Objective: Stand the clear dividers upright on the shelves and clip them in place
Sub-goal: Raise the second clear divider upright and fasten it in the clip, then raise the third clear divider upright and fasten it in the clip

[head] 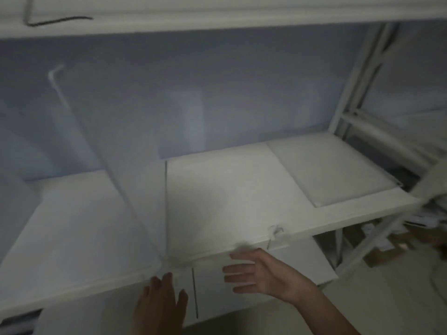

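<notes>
A clear divider stands upright on the white shelf, running from the back wall to the front edge near the middle. A second thin upright edge shows just right of it. My left hand is below the shelf's front lip, fingers up beside the divider's front foot, holding nothing. My right hand hovers flat and open just in front of the lip. A small clear clip sits on the front edge further right. The picture is dim and blurred.
A grey pad lies on the right end of the shelf. A white metal upright with cross braces stands at right. Another shelf runs overhead. Brown boxes lie on the floor at right.
</notes>
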### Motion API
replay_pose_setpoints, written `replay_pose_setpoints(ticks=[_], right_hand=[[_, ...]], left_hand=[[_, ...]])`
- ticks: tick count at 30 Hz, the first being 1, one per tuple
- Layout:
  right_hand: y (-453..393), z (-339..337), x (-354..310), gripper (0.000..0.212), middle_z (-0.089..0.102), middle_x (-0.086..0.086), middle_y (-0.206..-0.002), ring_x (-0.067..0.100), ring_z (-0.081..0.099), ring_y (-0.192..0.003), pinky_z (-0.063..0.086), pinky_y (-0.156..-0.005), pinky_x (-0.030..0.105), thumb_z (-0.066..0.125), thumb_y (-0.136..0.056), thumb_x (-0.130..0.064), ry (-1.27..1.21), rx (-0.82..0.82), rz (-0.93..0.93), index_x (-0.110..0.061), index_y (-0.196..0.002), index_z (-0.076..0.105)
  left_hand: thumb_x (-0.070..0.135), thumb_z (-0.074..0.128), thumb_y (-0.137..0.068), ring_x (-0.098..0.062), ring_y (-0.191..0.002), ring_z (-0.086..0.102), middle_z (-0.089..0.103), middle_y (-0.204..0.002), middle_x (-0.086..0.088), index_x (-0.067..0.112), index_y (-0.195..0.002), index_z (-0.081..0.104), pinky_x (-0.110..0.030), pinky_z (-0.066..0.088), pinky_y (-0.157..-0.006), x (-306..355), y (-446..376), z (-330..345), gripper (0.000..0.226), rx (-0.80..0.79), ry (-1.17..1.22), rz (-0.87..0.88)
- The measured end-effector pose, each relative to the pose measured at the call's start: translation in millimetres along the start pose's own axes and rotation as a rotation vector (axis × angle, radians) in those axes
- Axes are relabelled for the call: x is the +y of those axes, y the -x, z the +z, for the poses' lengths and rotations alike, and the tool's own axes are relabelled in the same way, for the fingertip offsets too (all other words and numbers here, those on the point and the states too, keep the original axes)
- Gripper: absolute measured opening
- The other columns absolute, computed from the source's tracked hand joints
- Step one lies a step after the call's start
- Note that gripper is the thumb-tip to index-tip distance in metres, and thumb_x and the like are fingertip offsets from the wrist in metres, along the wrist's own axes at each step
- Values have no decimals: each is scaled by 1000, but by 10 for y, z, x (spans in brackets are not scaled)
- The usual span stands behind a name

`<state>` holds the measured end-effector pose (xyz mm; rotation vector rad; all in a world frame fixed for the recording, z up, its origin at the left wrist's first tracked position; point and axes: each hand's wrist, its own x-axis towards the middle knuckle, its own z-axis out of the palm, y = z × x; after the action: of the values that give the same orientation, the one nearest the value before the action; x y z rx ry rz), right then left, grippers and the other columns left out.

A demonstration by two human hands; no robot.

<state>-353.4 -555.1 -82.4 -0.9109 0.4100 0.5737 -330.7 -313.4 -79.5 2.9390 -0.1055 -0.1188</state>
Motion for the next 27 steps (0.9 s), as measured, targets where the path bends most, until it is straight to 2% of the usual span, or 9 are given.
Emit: replay_pose_setpoints(ticks=[2, 4, 7, 10, 12, 14, 20, 23, 27], right_hand=[[440, -312, -144, 88, 62, 16, -130, 31, 59, -120, 49, -98, 45, 82, -55, -49, 75, 29, -184, -12, -130, 56], [800, -562, -289, 95, 60, 7, -135, 24, 53, -129, 45, -103, 42, 82, -55, -58, 129, 127, -352, -19, -135, 50], [1259, -886, -482, 101, 51, -14, -138, 11, 41, -136, 36, -110, 37, 82, -44, -68, 218, 375, -545, -40, -132, 42], [1539, -1062, -634, 83, 37, -34, -140, -9, 31, -134, 21, -117, 31, 72, -65, -63, 447, 543, -671, -56, -137, 32], [1684, -1116, -713, 78, 25, -27, -149, -4, 22, -140, 21, -111, 24, 60, -82, -47, 511, 609, -637, -47, -147, 18], [1745, -1207, -792, 85, 16, -19, -156, 3, 15, -145, 21, -111, 24, 58, -82, -46, 553, 659, -608, -41, -151, 9], [1638, -1527, -972, 92, 13, -7, -160, 4, 30, -131, 25, -113, 31, 60, -81, -52, 668, 716, -510, -42, -151, 1], [1539, -1705, -1124, 110, 6, -7, -162, 17, 24, -144, 24, -117, 38, 65, -68, -69, 689, 703, -474, -45, -149, -5], [1329, -2012, -1441, 107, -2, -4, -162, 19, 6, -150, 20, -115, 34, 66, -78, -47, 603, 735, -549, -44, -147, -16]], left_hand=[[51, 42, -63, -33, -62, 66, 66, -76, -16, 11, -87, 70, -40, 55, -52, 253, 0, 13, 55, -35, 18, 167], [53, 37, -62, -32, -55, 65, 66, -68, -13, 10, -83, 71, -40, 55, -45, 547, -111, -20, 59, 42, 56, 273], [64, 35, -65, -37, -94, 65, 67, -109, -15, 12, -119, 60, -46, 55, -77, 1168, -337, -114, 79, 14, 199, 459], [79, 32, -56, -32, -141, 24, 22, -155, -11, 27, -145, 22, -46, 31, -110, 1727, -510, -117, 104, -118, 259, 510], [74, 52, -68, -27, -146, 6, 3, -159, -7, 32, -147, 9, -45, 19, -116, 2069, -628, -96, 99, -255, 308, 515], [58, 60, -78, -28, -146, 3, 1, -158, -9, 31, -147, 8, -45, 18, -117, 2336, -754, -54, 91, -290, 337, 533], [55, 63, -77, -31, -146, 2, -4, -158, -12, 29, -147, 8, -45, 18, -117, 2849, -1137, 37, 93, -335, 336, 590], [56, 62, -77, -33, -146, -1, -8, -158, -12, 27, -147, 4, -47, 17, -116, 3020, -1325, 55, 96, -349, 317, 594], [55, 64, -77, -32, -146, -4, -9, -158, -13, 25, -148, 4, -46, 14, -117, 3258, -1672, 78, 97, -359, 356, 563]])
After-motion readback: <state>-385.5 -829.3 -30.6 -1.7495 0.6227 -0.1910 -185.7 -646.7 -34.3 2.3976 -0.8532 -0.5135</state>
